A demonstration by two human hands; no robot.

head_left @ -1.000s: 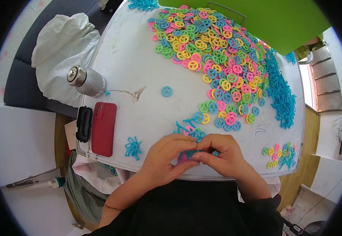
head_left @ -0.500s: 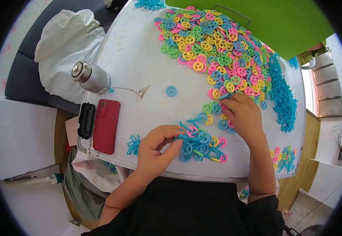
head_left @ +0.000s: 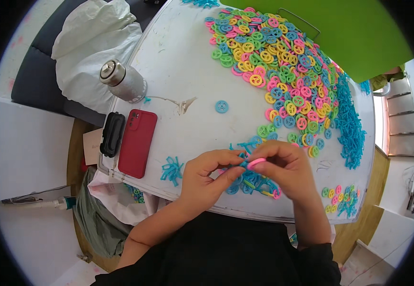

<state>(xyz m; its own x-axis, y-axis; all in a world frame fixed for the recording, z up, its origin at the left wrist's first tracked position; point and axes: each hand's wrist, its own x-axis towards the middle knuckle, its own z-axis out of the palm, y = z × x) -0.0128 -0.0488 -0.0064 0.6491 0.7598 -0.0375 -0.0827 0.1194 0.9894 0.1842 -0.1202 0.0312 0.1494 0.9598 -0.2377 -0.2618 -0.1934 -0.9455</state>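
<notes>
at lower centre, the right hand has its grip on a pink wheel. the left hand pinches a blue piece.

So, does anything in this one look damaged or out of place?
Two things. Right of the silver bottle, a ragged brownish mark breaks the white tabletop; whether it's a tear or a stain, I can't tell. Also, one blue wheel lies alone, apart from the mixed-colour heap of wheels.
</notes>
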